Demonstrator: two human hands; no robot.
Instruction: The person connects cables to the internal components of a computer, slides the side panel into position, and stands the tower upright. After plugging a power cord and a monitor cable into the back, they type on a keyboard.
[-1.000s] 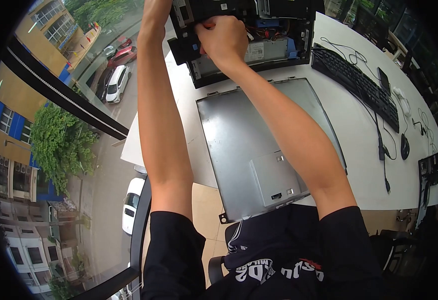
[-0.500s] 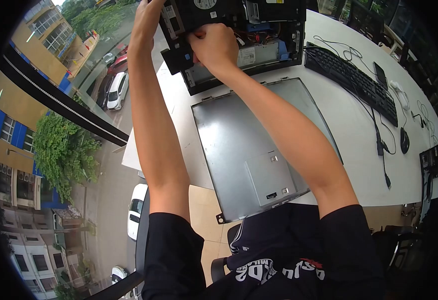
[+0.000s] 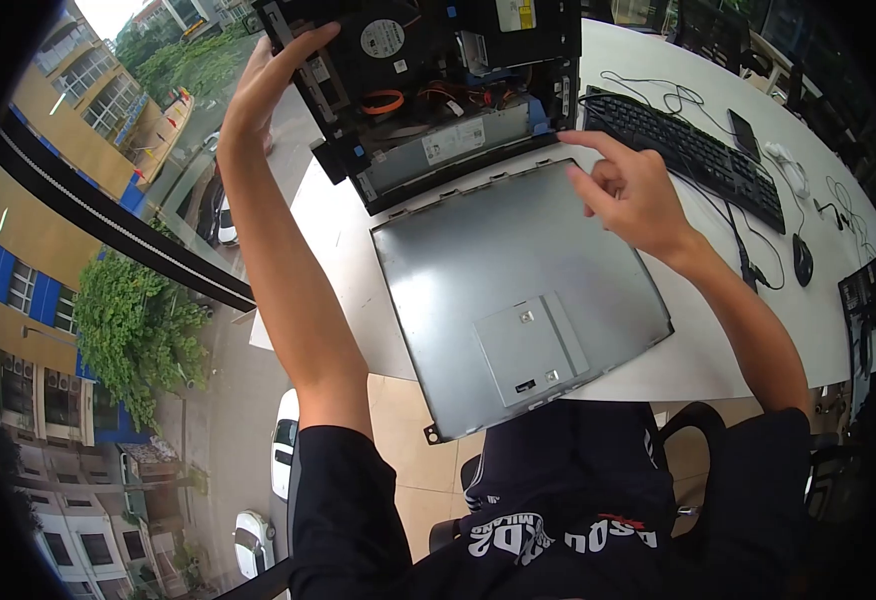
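The open computer case [image 3: 358,195] stands at the top of the view, its insides showing: a round-labelled fan [image 3: 383,38], an orange cable loop [image 3: 383,102] and a silver drive bay [image 3: 438,148]. My left hand [image 3: 263,85] grips the case's left edge, thumb over the frame; some of its fingers are hidden behind. My right hand [image 3: 633,190] is outside the case with nothing in it. Its index finger points toward the case's lower right corner, thumb apart, other fingers curled. Beneath it lies the silver side panel [image 3: 438,300], flat, overhanging the table's front edge.
To the right on the white table [image 3: 698,330] are a black keyboard [image 3: 688,150], a mouse [image 3: 802,260], a phone [image 3: 744,134] and loose cables. A window with a black frame [image 3: 128,215] runs along the left. A chair [image 3: 693,430] stands beside me.
My right hand has left the inside of the case and moved right, its fingers opening. The orange cable loop now shows. My left hand has slid down slightly along the case's edge.
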